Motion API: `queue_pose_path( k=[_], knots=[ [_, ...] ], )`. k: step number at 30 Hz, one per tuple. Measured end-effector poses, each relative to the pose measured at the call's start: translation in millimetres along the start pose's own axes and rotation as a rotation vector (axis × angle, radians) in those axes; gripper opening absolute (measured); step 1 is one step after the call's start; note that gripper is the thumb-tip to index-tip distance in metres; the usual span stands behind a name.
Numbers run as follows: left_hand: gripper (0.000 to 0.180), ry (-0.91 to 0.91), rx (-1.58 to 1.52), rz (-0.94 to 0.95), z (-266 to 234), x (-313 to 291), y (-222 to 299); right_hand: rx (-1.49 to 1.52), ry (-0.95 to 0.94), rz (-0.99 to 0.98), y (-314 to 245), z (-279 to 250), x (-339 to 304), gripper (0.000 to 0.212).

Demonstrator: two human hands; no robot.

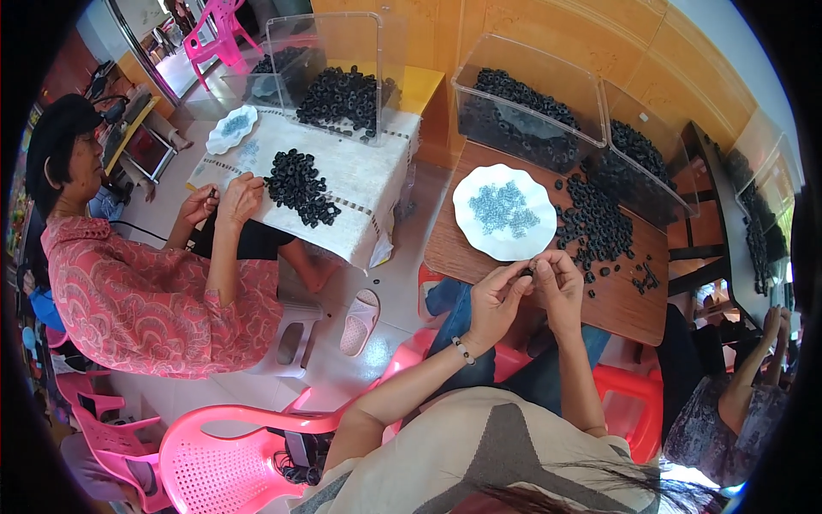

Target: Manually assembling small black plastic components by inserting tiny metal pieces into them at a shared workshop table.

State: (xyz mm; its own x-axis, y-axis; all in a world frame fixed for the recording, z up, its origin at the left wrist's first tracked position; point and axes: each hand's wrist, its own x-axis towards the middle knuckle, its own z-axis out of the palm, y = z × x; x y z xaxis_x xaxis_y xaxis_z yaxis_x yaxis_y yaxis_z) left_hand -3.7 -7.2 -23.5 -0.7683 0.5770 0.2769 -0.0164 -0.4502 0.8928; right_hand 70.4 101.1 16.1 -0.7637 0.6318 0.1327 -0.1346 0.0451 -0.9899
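My left hand (495, 304), with a beaded bracelet at its wrist, meets my right hand (561, 289) over the near edge of the brown wooden table (454, 248). Both are closed in a pinch around one small dark piece (532, 269), largely hidden by the fingertips. Just beyond my hands lies a white scalloped plate (467, 224) bearing many small, clear bluish bits. To its right spreads a pile of small black ring-shaped parts (599, 221). A few thinner black pieces (646, 276) are scattered near the table's right edge.
Clear plastic bins (531, 98) of black parts line the table's back. At left, a person in a red patterned shirt (163, 295) handles parts at a cloth-covered table (360, 201). A pink chair (227, 458) stands left of me; another person's arm (749, 377) shows at right.
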Motion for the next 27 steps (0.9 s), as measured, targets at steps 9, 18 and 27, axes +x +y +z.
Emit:
queue_pose_path(
  k=[9,18,27],
  knots=[
    [0.03,-0.027,-0.055,-0.06,2.2,-4.0,-0.5,0.012,0.018,-0.025,-6.0,-3.8,-11.9,0.014],
    [0.036,-0.028,0.246,0.022,-2.6,-2.7,-1.7,-0.147,0.093,-0.04,0.9,-5.3,-17.1,0.008],
    [0.034,-0.111,0.248,0.078,1.4,-2.0,-1.1,-0.048,0.085,0.009,-6.8,-14.6,-24.3,0.013]
  ],
)
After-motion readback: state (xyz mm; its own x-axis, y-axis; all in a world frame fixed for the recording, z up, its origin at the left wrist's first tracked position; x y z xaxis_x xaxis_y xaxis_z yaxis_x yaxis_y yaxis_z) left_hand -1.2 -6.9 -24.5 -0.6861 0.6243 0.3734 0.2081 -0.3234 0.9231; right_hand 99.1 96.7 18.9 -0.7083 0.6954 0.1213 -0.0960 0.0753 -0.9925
